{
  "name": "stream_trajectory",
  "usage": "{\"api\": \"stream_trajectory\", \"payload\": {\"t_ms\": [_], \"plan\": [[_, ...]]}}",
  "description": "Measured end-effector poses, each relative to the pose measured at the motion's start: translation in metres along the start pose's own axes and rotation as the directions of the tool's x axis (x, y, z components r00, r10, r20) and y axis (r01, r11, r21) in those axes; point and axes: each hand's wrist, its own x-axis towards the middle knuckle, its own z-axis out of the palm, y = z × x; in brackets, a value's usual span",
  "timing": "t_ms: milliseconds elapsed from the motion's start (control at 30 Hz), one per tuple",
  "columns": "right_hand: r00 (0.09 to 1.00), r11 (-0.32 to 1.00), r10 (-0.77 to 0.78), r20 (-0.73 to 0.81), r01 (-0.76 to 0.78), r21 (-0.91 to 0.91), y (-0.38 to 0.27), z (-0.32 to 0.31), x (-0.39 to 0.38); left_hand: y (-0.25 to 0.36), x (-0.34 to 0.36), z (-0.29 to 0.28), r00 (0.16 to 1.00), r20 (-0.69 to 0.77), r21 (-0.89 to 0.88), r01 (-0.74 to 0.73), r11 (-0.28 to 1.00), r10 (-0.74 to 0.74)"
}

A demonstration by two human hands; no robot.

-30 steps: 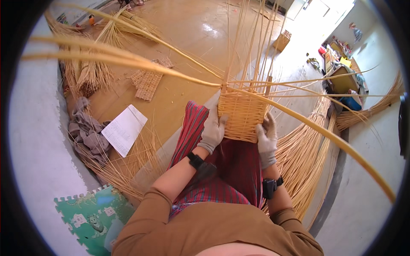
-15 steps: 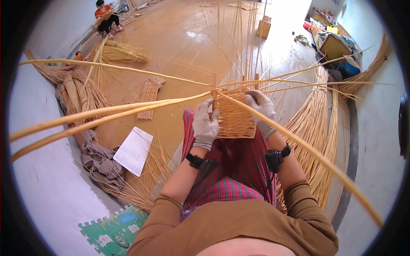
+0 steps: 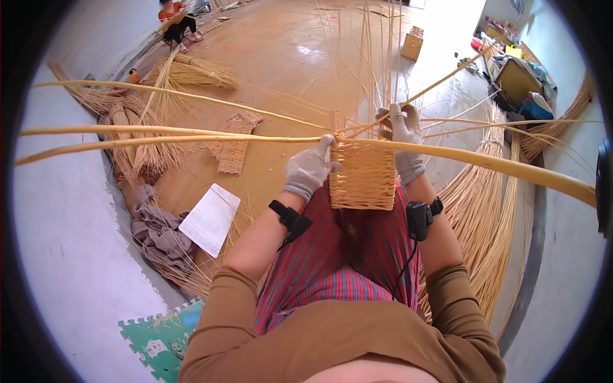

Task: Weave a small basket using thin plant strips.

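A small woven wicker basket [image 3: 362,182] rests upright between my knees, several tall stakes rising from its far side. My left hand [image 3: 310,169], in a pale work glove, grips the basket's upper left corner, thumb in front. At the upper right corner my gloved right hand [image 3: 403,137] is raised, its fingers closed round a thin willow rod [image 3: 450,76] that slants up to the right. A thick rod [image 3: 504,165] runs from the basket rim out to the right, passing in front of my right wrist. Further long rods [image 3: 191,136] stick out leftward from the rim.
Bundles of willow rods [image 3: 476,204] lie to my right, more bundles [image 3: 143,143] along the left wall. A woven panel [image 3: 235,150], a paper sheet [image 3: 211,219] and grey cloth [image 3: 159,236] lie on the left floor. A person [image 3: 179,22] sits far left.
My right hand has risen from the basket's side and now grips a rod, which has swung steeper upward. The thick right rod has swung from slanting toward me to nearly level.
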Motion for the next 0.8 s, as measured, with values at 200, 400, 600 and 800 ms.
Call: {"api": "stream_trajectory", "payload": {"t_ms": [200,400,600,800], "plan": [[0.986,0.944,0.063,0.152,-0.009,-0.331,-0.005,0.043,0.013,-0.002,0.02,0.019,0.995,-0.088,-0.172,-0.065,0.983,0.05],[0.958,0.966,-0.199,0.204,0.227,-0.126,0.012,0.002,-0.016,-0.005,0.02,0.018,0.994,-0.086,-0.144,-0.085,0.986,0.073],[1.0,0.991,-0.001,-0.016,0.003,0.132,0.046,-0.047,-0.041,-0.004,0.017,0.009,0.99,-0.129,-0.12,-0.072,0.99,0.057],[1.0,0.999,0.013,0.026,-0.014,0.052,0.06,-0.059,-0.038,0.027,-0.006,0.031,0.809,-0.57,-0.076,-0.223,0.972,0.141]]}}
